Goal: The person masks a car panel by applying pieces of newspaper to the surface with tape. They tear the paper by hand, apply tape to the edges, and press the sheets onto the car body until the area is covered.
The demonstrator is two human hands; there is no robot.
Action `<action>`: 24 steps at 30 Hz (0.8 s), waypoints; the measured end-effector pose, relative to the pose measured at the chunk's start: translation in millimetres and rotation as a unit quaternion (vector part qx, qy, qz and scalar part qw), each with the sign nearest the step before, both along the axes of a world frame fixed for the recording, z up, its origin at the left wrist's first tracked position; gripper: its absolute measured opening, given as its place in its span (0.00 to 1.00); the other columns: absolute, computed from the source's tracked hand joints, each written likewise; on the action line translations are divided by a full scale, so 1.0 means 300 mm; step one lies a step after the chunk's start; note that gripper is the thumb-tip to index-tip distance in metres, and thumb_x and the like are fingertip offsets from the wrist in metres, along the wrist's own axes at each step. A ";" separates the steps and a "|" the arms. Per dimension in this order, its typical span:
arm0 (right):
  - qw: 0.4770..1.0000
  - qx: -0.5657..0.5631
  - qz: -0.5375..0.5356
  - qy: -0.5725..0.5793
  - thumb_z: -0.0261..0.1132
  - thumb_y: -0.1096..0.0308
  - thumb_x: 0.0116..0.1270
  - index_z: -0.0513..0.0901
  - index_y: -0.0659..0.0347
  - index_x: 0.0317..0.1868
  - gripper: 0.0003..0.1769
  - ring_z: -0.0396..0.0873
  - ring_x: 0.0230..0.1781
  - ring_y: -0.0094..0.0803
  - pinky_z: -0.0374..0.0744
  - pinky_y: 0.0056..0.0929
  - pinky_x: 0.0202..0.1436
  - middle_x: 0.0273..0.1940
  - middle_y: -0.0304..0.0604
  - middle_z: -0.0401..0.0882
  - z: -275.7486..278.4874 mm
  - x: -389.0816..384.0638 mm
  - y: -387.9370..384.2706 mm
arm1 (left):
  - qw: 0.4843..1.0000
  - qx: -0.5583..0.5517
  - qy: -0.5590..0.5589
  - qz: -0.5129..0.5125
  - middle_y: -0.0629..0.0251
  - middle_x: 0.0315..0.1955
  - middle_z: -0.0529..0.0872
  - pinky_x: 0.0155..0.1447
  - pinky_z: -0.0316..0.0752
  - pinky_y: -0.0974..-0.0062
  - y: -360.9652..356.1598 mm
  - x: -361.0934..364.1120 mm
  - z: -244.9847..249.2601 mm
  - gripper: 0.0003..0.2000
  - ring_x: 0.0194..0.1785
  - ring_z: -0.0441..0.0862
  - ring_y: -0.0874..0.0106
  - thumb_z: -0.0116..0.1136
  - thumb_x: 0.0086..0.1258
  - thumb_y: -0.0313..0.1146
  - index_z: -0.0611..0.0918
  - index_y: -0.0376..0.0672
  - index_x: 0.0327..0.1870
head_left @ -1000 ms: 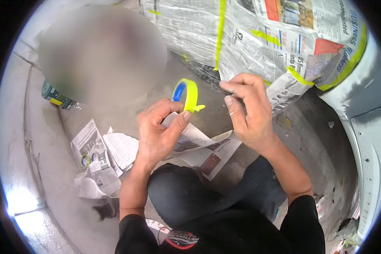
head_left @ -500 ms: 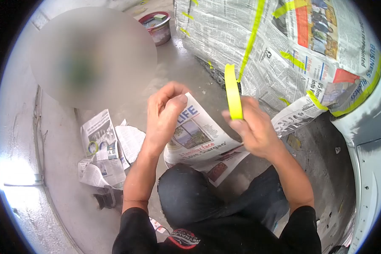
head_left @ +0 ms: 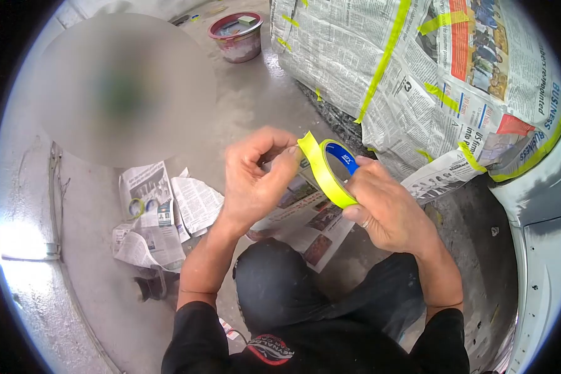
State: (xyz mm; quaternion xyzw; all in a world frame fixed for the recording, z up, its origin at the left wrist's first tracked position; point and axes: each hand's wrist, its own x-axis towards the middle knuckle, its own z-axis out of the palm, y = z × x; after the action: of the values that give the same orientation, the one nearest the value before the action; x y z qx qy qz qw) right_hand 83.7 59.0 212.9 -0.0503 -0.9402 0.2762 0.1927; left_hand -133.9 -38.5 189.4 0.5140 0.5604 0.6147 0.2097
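Note:
My right hand [head_left: 386, 202] grips a roll of yellow masking tape [head_left: 335, 190] with a blue inner core. A short strip pulled from the roll reaches the fingertips of my left hand [head_left: 258, 171], which is closed in a pinch. Beneath the strip, a newspaper sheet [head_left: 324, 227] hangs from the left hand's fingers down over my knee; its upper part is mostly covered by the hands and tape. Exactly how the left fingertips share the paper edge and the tape end is hidden.
At right stands a large newspaper-covered form [head_left: 380, 124] crossed by yellow tape, beside a white panel [head_left: 545, 249]. Loose newspaper [head_left: 149, 212] and another tape roll [head_left: 136, 207] lie on the floor at left. Farther off is a red-rimmed bucket [head_left: 237, 47]. One area is blurred.
The tape roll has turned and come closer to my left hand, with its strip now at the left fingertips. The newspaper sheet has dropped lower and lies more behind the hands.

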 end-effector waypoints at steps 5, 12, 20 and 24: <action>1.000 0.006 0.001 -0.026 0.60 0.59 0.76 0.72 0.65 0.37 0.16 0.76 0.44 0.56 0.69 0.55 0.70 0.35 0.54 0.73 0.004 -0.002 -0.001 | 0.999 0.009 0.042 0.025 0.69 0.26 0.85 0.36 0.74 0.81 -0.002 0.015 0.011 0.04 0.33 0.79 0.85 0.63 0.69 0.24 0.84 0.31 0.36; 0.996 -0.056 -0.069 0.030 0.66 0.63 0.71 0.80 0.69 0.52 0.17 0.81 0.48 0.61 0.77 0.48 0.60 0.42 0.60 0.82 -0.013 0.053 -0.011 | 0.993 0.028 0.076 0.091 0.66 0.26 0.87 0.35 0.75 0.80 0.011 0.025 0.014 0.04 0.31 0.81 0.83 0.65 0.68 0.24 0.85 0.32 0.35; 0.928 -0.270 -0.228 -0.119 0.65 0.69 0.71 0.66 0.65 0.77 0.35 0.81 0.24 0.32 0.77 0.30 0.36 0.25 0.49 0.82 0.003 0.099 -0.019 | 0.981 0.093 0.112 0.125 0.68 0.24 0.85 0.32 0.71 0.80 0.049 -0.005 0.091 0.04 0.27 0.77 0.82 0.67 0.66 0.26 0.86 0.34 0.34; 0.906 -0.324 -0.241 -0.126 0.61 0.70 0.73 0.67 0.62 0.77 0.32 0.75 0.21 0.24 0.76 0.29 0.33 0.23 0.42 0.78 -0.058 0.035 0.002 | 0.982 0.110 0.104 0.115 0.67 0.23 0.84 0.31 0.70 0.79 0.041 0.025 0.117 0.03 0.25 0.76 0.81 0.68 0.65 0.26 0.86 0.36 0.33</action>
State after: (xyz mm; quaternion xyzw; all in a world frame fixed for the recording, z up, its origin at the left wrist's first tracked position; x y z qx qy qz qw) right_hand 94.1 59.5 195.4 -0.3693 -0.7749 0.5017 0.1066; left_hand -126.5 -26.1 224.4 0.5276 0.5633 0.6355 0.0203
